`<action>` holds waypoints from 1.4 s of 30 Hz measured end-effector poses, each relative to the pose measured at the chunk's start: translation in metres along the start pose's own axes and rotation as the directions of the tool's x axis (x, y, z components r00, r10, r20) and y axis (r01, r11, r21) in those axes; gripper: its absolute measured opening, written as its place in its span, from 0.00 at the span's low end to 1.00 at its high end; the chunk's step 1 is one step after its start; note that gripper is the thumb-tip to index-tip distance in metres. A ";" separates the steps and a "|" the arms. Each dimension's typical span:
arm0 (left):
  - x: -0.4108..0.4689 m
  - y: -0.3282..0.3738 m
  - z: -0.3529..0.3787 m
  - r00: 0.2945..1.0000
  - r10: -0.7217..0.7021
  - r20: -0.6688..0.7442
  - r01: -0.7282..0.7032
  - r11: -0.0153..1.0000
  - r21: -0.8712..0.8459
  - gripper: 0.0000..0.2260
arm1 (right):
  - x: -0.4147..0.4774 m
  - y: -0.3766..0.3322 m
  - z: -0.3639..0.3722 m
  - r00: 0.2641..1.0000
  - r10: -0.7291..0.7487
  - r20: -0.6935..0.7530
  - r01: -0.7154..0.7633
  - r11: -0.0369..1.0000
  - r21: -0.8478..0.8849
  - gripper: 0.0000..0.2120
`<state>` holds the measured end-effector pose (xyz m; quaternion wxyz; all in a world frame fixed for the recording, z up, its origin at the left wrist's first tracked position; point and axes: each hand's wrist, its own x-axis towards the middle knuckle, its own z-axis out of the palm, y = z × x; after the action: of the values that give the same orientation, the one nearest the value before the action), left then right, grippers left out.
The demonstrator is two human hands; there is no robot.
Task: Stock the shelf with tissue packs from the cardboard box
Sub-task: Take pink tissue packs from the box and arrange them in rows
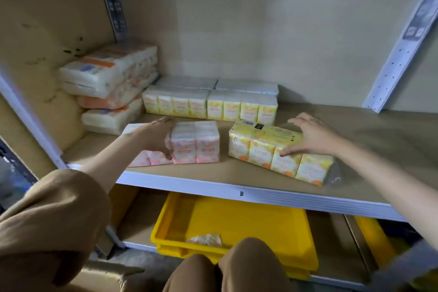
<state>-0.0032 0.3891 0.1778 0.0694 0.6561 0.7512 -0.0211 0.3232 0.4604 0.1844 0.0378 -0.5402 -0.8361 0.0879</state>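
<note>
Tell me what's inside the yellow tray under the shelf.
Inside the yellow tray, only a crumpled wrapper shows, near its front wall. The shelf edge hides the tray's rear, and the person's knees cover part of the front.

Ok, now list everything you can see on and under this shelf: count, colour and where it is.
shelf: one, brown board with white front edge, centre
back yellow packs: about four, yellow and white, back of shelf
front yellow pack: one, yellow, front right
upright pink pack: one, pink, front left
low pink pack: one, pink, left of the upright one
big packs: about four, white and orange, stacked far left
trays: two stacked, yellow, lower shelf
wrapper: one, pale, in top tray
left hand: grips upright pink pack
right hand: holds front yellow pack, thumb on its front face
</note>
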 end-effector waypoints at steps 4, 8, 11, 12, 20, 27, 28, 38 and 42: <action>-0.012 -0.009 0.009 0.989 0.024 -0.147 -0.023 1.000 0.005 0.43 | 0.018 -0.052 0.004 0.952 -0.282 -0.124 0.282 0.959 -0.017 0.28; -0.014 -0.018 0.021 0.965 -0.007 -0.261 -0.028 0.991 -0.131 0.32 | 0.048 -0.097 0.020 0.909 -0.398 0.119 0.416 0.865 -0.281 0.24; -0.008 -0.017 0.024 0.962 -0.059 -0.267 0.007 0.982 -0.191 0.32 | 0.065 -0.106 0.034 0.926 -0.307 0.219 0.375 0.818 -0.437 0.19; -0.006 -0.016 0.024 0.962 -0.069 -0.265 0.018 0.982 -0.189 0.32 | 0.068 -0.107 0.037 0.936 -0.280 0.215 0.349 0.824 -0.447 0.17; -0.003 -0.016 0.022 0.963 -0.091 -0.252 0.039 0.978 -0.205 0.33 | 0.054 -0.092 -0.016 0.921 -0.286 -0.266 0.269 0.958 -0.099 0.19; -0.004 -0.013 0.023 0.966 -0.094 -0.241 0.043 0.977 -0.207 0.34 | 0.036 -0.038 -0.024 0.594 0.397 -0.699 0.376 0.631 0.678 0.16; -0.004 -0.013 0.023 0.966 -0.093 -0.241 0.044 0.979 -0.200 0.34 | 0.035 -0.027 -0.008 0.593 0.470 -0.653 0.374 0.557 0.741 0.14; 0.003 -0.017 0.025 0.963 -0.050 -0.264 0.008 0.987 -0.158 0.34 | -0.009 0.035 0.085 0.838 0.506 -0.203 -0.064 0.461 0.885 0.11; 0.001 -0.018 0.022 0.978 -0.017 -0.209 0.003 0.998 -0.065 0.36 | -0.019 0.027 0.059 0.818 0.447 -0.361 -0.045 0.677 0.735 0.18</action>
<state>-0.0190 0.3845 0.1545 0.0110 0.6483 0.7579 0.0718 0.3457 0.4477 0.1224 0.4473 -0.6000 -0.6131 0.2531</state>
